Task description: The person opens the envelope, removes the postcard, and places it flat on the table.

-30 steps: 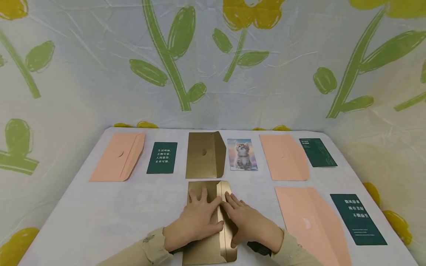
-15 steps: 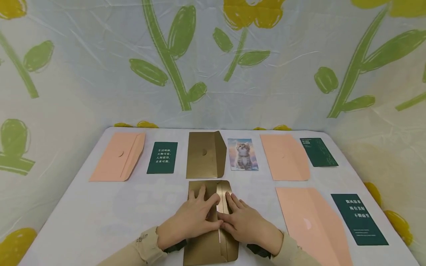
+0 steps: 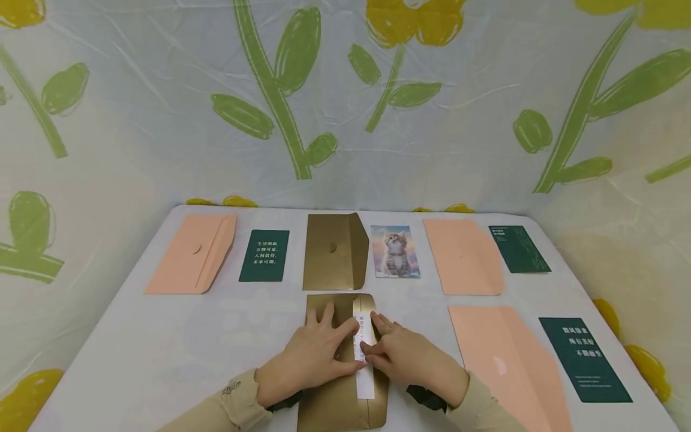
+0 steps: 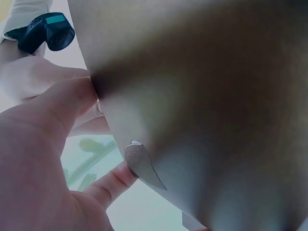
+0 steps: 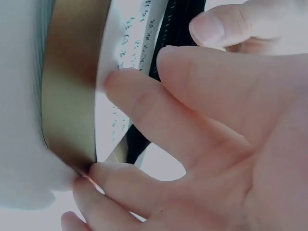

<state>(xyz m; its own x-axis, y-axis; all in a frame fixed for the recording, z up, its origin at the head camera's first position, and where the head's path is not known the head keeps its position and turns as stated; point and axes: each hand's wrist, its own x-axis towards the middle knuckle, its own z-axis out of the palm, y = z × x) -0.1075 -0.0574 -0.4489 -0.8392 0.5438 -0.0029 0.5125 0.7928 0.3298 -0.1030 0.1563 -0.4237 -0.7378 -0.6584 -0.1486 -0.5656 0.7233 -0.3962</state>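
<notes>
Lengthwise in front of me lies a gold envelope (image 3: pixel 326 405), its flap side to the right. My left hand (image 3: pixel 318 354) spreads some fingers over its body while thumb and index finger hold the edge of its mouth, lifting the paper, as the left wrist view of the envelope (image 4: pixel 192 86) shows. A white card with printed characters (image 3: pixel 365 384) shows in the mouth, partly out over the flap. My right hand (image 3: pixel 407 357) pinches this card between thumb and index finger; its other fingers rest by the flap. The card's left part is hidden inside the envelope.
Behind lie a pink envelope (image 3: pixel 189 255), a green card (image 3: pixel 264 256), another gold envelope (image 3: pixel 329 255), a kitten picture card (image 3: pixel 396 252), a pink envelope (image 3: pixel 461 255) and a green card (image 3: pixel 519 249). At right are a pink envelope (image 3: pixel 507 360) and a green card (image 3: pixel 585 360).
The white card has come into view, sliding rightward out of the gold envelope's mouth. My left thumb and index finger have lifted the mouth's edge; my right fingers have closed on the card.
</notes>
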